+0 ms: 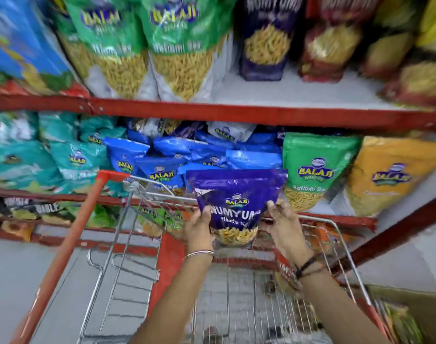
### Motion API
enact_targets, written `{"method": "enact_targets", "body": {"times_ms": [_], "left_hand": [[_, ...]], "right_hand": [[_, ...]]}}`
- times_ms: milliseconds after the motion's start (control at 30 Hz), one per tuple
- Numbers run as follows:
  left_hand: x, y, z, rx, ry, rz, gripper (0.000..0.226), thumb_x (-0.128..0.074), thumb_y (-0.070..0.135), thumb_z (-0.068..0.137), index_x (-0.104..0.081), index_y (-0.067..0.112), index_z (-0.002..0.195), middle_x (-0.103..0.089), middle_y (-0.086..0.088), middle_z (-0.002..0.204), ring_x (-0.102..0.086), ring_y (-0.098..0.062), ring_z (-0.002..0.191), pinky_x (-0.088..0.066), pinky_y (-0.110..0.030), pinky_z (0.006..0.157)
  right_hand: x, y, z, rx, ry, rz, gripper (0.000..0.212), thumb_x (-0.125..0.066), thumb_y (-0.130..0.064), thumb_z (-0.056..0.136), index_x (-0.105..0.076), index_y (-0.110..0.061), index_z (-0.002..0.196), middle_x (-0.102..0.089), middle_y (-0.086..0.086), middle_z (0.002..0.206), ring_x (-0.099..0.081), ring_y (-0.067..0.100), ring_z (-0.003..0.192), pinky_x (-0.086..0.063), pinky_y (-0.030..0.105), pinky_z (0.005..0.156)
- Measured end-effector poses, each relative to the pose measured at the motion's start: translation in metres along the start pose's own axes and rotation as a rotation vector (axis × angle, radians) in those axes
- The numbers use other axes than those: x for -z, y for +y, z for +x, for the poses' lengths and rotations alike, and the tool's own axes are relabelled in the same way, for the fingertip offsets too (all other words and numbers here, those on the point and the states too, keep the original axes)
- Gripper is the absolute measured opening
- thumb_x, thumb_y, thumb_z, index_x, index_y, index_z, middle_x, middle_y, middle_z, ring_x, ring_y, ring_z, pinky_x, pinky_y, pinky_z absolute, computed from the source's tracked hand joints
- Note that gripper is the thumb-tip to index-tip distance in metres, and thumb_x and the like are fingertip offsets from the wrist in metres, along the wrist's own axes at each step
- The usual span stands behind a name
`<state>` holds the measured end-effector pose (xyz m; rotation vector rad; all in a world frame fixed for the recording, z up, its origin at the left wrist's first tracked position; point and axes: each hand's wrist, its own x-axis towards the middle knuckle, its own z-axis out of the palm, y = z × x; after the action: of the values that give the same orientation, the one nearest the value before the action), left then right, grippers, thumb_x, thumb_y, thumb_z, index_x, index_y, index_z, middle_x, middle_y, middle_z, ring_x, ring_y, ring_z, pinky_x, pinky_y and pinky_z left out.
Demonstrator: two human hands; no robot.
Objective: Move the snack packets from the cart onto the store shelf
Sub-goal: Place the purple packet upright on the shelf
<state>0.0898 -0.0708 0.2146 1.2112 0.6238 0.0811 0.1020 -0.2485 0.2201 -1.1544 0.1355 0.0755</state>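
Note:
A purple snack packet (236,194) hangs upright above the wire cart (239,301), in front of the middle shelf. My left hand (199,230) grips its lower left side. Fingertips of my right hand (283,227) pinch its right edge. The store shelf (236,114) has red rails and stands right behind the cart. A matching purple packet (269,38) stands on the upper level. The cart's basket shows bare wire below my arms, with some orange packets (323,234) along its right side.
Blue packets (167,170) fill the middle level behind the held packet, with teal ones to the left and green (316,170) and yellow (390,175) ones to the right. The cart's red handle bar (70,244) runs at lower left. A cardboard box (415,314) sits at lower right.

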Motion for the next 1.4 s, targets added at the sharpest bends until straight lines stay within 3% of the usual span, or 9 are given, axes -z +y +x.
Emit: {"method": "enact_targets", "body": {"times_ms": [133,267,400,600,700,867,1100,1267,1400], "left_hand": [[-0.038,0.066,-0.019,-0.103,-0.080,-0.032,0.052,-0.063,0.045,0.073,-0.058,0.013,0.114,-0.059,-0.014,0.126,-0.056,-0.034,0.113,-0.052,-0.052,0.076],[-0.075,0.135,-0.042,-0.305,-0.257,-0.087,0.014,-0.052,0.023,0.089,-0.060,0.016,0.082,-0.063,0.000,0.083,-0.057,-0.013,0.080,-0.050,-0.041,0.071],[-0.107,0.192,-0.048,-0.451,-0.371,-0.148,0.019,-0.050,0.022,0.090,-0.059,0.020,0.073,-0.061,0.004,0.067,-0.056,-0.009,0.059,-0.050,-0.034,0.062],[-0.161,0.243,-0.014,-0.560,-0.430,-0.183,0.012,-0.053,0.019,0.088,-0.065,0.021,0.085,-0.068,-0.003,0.090,-0.058,-0.021,0.089,-0.051,-0.049,0.080],[-0.184,0.257,0.011,-0.531,-0.417,-0.132,0.014,-0.054,0.020,0.088,-0.066,0.015,0.092,-0.070,0.007,0.076,-0.063,-0.006,0.068,-0.056,-0.044,0.071],[-0.204,0.272,0.045,-0.415,-0.370,-0.022,0.032,-0.054,0.024,0.088,-0.057,0.008,0.116,-0.064,-0.032,0.102,-0.059,-0.017,0.079,-0.051,-0.061,0.083],[-0.230,0.290,0.099,-0.459,-0.270,0.077,0.023,-0.060,0.034,0.080,-0.062,0.020,0.062,-0.061,-0.001,0.075,-0.057,-0.026,0.081,-0.050,-0.063,0.085],[-0.237,0.282,0.124,-0.565,-0.176,0.126,0.023,-0.047,0.044,0.085,-0.055,0.025,0.074,-0.060,-0.022,0.082,-0.060,-0.032,0.089,-0.048,-0.061,0.092],[-0.222,0.257,0.110,-0.639,-0.282,0.326,0.040,-0.034,0.047,0.091,-0.047,0.021,0.118,-0.060,-0.007,0.112,-0.054,-0.028,0.112,-0.039,-0.042,0.104]], "right_hand": [[-0.014,-0.076,0.004,0.149,0.002,0.030,0.018,-0.064,-0.032,0.078,-0.048,-0.025,0.076,-0.061,-0.002,0.078,-0.057,0.015,0.070,-0.052,0.035,0.059],[-0.032,-0.153,0.002,0.337,-0.087,0.051,0.009,-0.056,-0.025,0.084,-0.050,-0.021,0.078,-0.065,-0.008,0.079,-0.060,0.006,0.077,-0.055,0.038,0.068],[-0.048,-0.214,0.012,0.511,-0.180,0.044,0.026,-0.065,-0.038,0.064,-0.051,-0.021,0.079,-0.069,-0.013,0.079,-0.062,0.005,0.078,-0.054,0.042,0.075],[-0.060,-0.263,0.068,0.641,-0.133,0.083,0.029,-0.065,-0.039,0.066,-0.051,-0.021,0.084,-0.069,-0.011,0.076,-0.058,0.011,0.075,-0.054,0.040,0.072],[-0.062,-0.270,0.103,0.640,-0.069,0.132,0.004,-0.056,-0.023,0.087,-0.052,-0.021,0.087,-0.067,-0.006,0.080,-0.058,0.011,0.072,-0.051,0.038,0.066],[-0.066,-0.271,0.157,0.530,0.022,0.098,0.013,-0.045,-0.012,0.094,-0.049,-0.022,0.088,-0.064,-0.006,0.082,-0.060,0.006,0.071,-0.054,0.033,0.056],[-0.082,-0.283,0.211,0.407,0.114,0.088,0.014,-0.048,-0.017,0.093,-0.047,-0.022,0.079,-0.061,-0.003,0.085,-0.057,0.012,0.074,-0.047,0.048,0.073],[-0.085,-0.291,0.226,0.327,0.138,0.100,0.012,-0.050,-0.023,0.092,-0.049,-0.025,0.080,-0.061,-0.005,0.095,-0.055,0.020,0.098,-0.044,0.061,0.092],[-0.066,-0.273,0.226,0.296,0.172,0.079,0.038,-0.042,-0.036,0.094,-0.043,-0.022,0.130,-0.045,0.002,0.143,-0.044,0.023,0.128,-0.038,0.054,0.104]]}}
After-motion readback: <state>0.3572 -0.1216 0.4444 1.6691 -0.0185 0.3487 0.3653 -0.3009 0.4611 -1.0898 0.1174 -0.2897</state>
